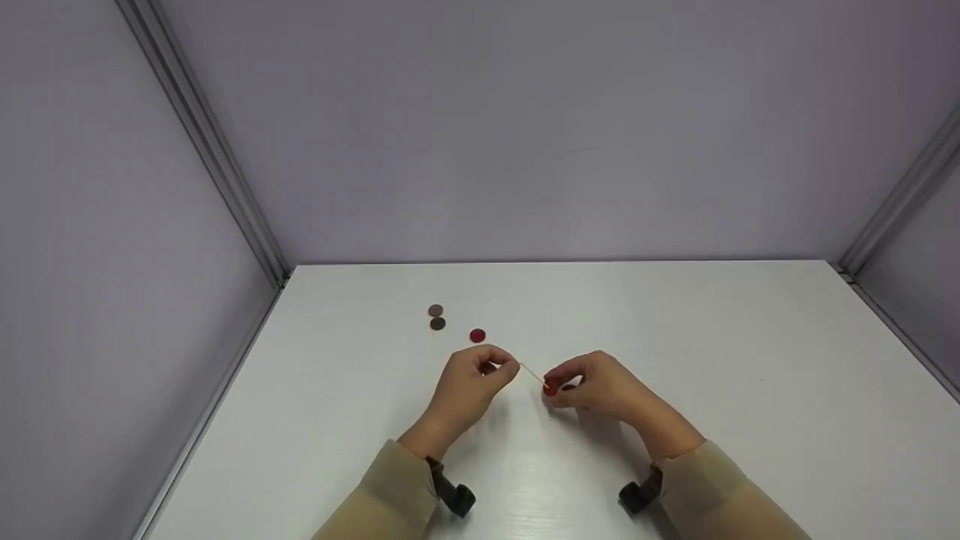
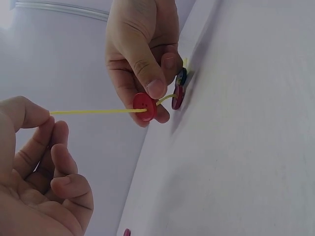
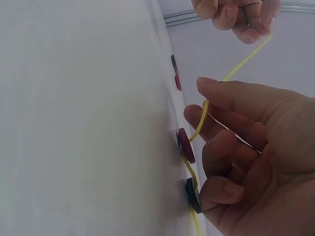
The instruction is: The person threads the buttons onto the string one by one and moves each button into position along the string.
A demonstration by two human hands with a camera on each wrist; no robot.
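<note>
A thin yellow string [image 2: 98, 111] stretches between my two hands just above the white table [image 1: 675, 337]. My left hand [image 1: 501, 367] pinches its free end [image 2: 51, 113] between thumb and fingertip. My right hand [image 1: 555, 382] pinches a red button [image 2: 144, 105] threaded on the string. Behind it on the same string hang a dark red button [image 3: 186, 145] and a dark blue button [image 3: 193, 195], both against the table. In the right wrist view, the left hand [image 3: 246, 24] holds the string at the top.
Three loose buttons lie on the table beyond my left hand: a mauve one [image 1: 436, 310], a dark one [image 1: 438, 323] and a red one [image 1: 478, 335]. Grey walls with metal corner rails [image 1: 210, 150] enclose the table on three sides.
</note>
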